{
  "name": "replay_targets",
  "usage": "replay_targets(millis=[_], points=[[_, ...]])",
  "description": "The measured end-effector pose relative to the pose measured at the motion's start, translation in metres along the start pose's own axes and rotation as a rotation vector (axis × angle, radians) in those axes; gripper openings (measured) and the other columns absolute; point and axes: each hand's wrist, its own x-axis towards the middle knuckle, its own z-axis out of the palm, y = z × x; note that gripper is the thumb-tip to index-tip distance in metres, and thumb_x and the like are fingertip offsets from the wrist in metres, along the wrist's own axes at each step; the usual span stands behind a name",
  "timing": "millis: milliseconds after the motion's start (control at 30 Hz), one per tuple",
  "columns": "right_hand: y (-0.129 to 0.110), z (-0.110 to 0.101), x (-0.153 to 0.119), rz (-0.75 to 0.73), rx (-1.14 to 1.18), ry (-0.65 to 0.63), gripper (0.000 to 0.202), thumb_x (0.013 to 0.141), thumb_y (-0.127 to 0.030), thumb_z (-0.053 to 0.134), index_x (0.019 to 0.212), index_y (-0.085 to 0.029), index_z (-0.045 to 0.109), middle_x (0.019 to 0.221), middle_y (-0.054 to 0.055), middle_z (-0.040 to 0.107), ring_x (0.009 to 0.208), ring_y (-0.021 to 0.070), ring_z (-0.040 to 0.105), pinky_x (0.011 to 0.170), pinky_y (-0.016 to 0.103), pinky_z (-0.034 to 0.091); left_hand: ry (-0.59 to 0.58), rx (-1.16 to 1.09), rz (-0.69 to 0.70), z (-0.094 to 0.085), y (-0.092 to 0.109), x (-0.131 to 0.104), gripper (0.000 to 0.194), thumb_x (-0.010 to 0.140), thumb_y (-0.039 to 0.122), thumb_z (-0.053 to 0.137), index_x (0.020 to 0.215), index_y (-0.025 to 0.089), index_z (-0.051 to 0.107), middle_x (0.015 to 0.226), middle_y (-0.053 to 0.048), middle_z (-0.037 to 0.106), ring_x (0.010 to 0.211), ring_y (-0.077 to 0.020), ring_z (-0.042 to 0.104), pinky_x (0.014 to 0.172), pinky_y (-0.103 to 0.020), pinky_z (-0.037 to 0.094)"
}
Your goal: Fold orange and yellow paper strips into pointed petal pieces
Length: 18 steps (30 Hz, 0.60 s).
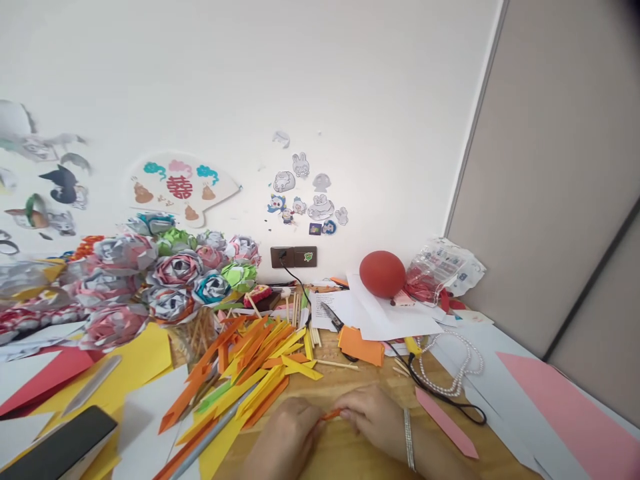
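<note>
While stiff, sharply creased strips (pixel 265 350) of orange and yellow paper lie heaped on the grained wooden counter (pixel 333 381), with a smooth, pointed pink strip (pixel 447 423) and a loop of glossy round beads (pixel 451 391) off to the right, I see a slim orange paper piece (pixel 332 415) between the two hands, low over the wood. The left hand (pixel 293 427) has its fingers curled nearly closed at one end, tips partly hidden, and the right hand (pixel 373 413) pinches the other end, fingers drawn together.
</note>
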Motion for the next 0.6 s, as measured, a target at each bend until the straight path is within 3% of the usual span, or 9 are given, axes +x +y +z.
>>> replay_targets(millis=[233, 367, 467, 600], points=[[0.018, 0.001, 0.001, 0.202, 0.218, 0.021, 0.014, 0.075, -0.025, 0.065, 0.064, -0.016, 0.063, 0.044, -0.008, 0.046, 0.040, 0.0088, 0.044, 0.044, 0.017, 0.034, -0.193, -0.231, 0.032, -0.019, -0.008, 0.000, 0.028, 0.089, 0.027, 0.040, 0.073, 0.019, 0.062, 0.071, 0.002, 0.064, 0.065, -0.0112, 0.056, 0.059, -0.017, 0.038], [0.024, 0.002, 0.000, 0.115, 0.180, 0.045, 0.023, 0.081, -0.031, 0.059, 0.062, -0.017, 0.060, 0.044, -0.007, 0.046, 0.043, 0.0091, 0.044, 0.046, 0.018, 0.035, -0.154, -0.232, 0.023, -0.012, -0.011, 0.001, 0.033, 0.091, 0.033, 0.038, 0.070, 0.019, 0.060, 0.068, 0.003, 0.062, 0.063, -0.0109, 0.055, 0.057, -0.017, 0.039], [0.028, -0.006, 0.000, 0.027, 0.100, 0.130, 0.029, 0.089, -0.027, 0.046, 0.065, -0.017, 0.059, 0.052, -0.003, 0.056, 0.050, 0.0116, 0.052, 0.054, 0.021, 0.040, 0.003, -0.156, 0.029, -0.015, -0.023, 0.003, 0.035, 0.092, 0.031, 0.034, 0.072, 0.021, 0.060, 0.071, 0.002, 0.065, 0.065, -0.0126, 0.059, 0.060, -0.018, 0.043], [0.041, -0.025, 0.000, -0.057, -0.204, 0.457, 0.021, 0.087, -0.018, 0.043, 0.078, -0.018, 0.062, 0.080, 0.006, 0.066, 0.079, 0.0191, 0.059, 0.074, 0.031, 0.045, 0.498, 0.214, -0.029, -0.032, -0.057, 0.007, 0.032, 0.090, 0.028, 0.034, 0.096, 0.021, 0.064, 0.089, -0.007, 0.069, 0.082, -0.0212, 0.064, 0.075, -0.031, 0.049]])
